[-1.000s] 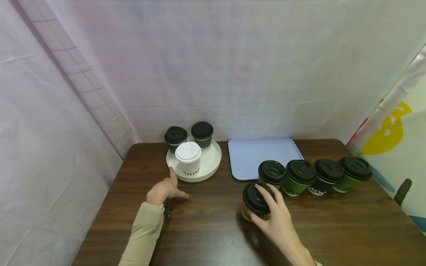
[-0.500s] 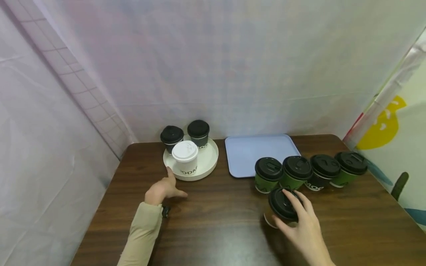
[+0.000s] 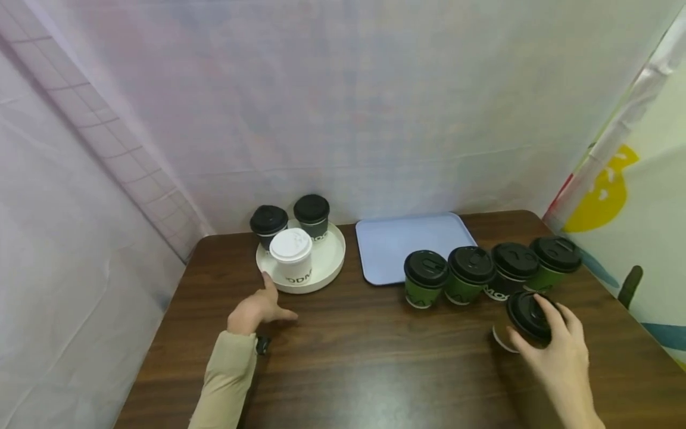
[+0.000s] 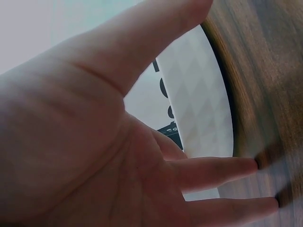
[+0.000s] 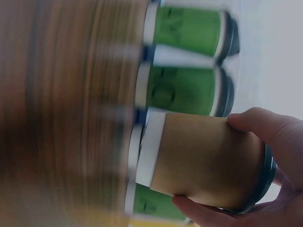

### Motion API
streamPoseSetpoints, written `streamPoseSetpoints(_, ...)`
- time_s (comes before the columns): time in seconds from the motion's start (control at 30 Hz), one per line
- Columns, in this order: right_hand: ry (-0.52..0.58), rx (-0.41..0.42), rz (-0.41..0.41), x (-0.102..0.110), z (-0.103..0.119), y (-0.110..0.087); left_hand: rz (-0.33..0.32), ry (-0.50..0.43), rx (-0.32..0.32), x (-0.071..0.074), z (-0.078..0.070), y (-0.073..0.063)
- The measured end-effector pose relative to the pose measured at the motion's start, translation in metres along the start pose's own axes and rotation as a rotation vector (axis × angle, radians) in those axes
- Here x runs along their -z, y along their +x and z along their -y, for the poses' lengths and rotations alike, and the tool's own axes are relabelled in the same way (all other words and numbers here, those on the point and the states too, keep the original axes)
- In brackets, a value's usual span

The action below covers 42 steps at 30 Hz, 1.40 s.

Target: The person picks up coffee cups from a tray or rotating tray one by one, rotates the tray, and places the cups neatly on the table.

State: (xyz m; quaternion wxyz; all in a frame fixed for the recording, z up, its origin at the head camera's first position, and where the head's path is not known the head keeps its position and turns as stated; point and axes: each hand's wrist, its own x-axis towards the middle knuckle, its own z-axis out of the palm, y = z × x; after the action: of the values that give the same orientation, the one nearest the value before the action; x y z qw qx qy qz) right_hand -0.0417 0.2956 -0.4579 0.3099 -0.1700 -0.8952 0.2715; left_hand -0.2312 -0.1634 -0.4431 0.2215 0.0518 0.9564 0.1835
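Offers a wide passage across the front of the table (image 3: 364, 369), from the left hand (image 3: 259, 310) at the near-left rim of the white round tray (image 3: 332, 262) to the brown cup (image 3: 506, 332) held in the right hand (image 3: 563, 354). Narrows to a lane between that tray and a row of four lidded cups (image 3: 509, 262), leading to the near-left corner of the blue tray (image 3: 404, 238). Blocked farther right by that row; walled off behind by hanging cloth (image 3: 375, 113).

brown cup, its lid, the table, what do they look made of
Brown cup: probably paper, matte, showing soft shading without glare. Lid: likely black plastic, its top moulded and slightly shiny. Table: perhaps wood or laminate, grained, with a soft sheen.
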Motion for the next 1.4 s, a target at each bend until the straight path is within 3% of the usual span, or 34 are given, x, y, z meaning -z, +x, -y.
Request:
streamPoseSetpoints(0.2,-0.074,-0.083,0.038,0.013,-0.031,0.017,0.012,-0.003,0.010,0.000,0.001,0.001)
streamPoseSetpoints(0.43,-0.097,-0.105,0.036,0.017,-0.054,0.033,0.014,-0.007,-0.001,-0.002,0.001,0.000)
streamPoseSetpoints(0.9,-0.114,-0.115,0.044,0.019,-0.069,0.053,0.019,0.003,-0.011,-0.002,0.002,-0.001)
streamPoseSetpoints(1.4,-0.112,-0.141,0.054,0.024,-0.082,0.056,0.030,0.037,-0.008,0.001,0.001,0.003)
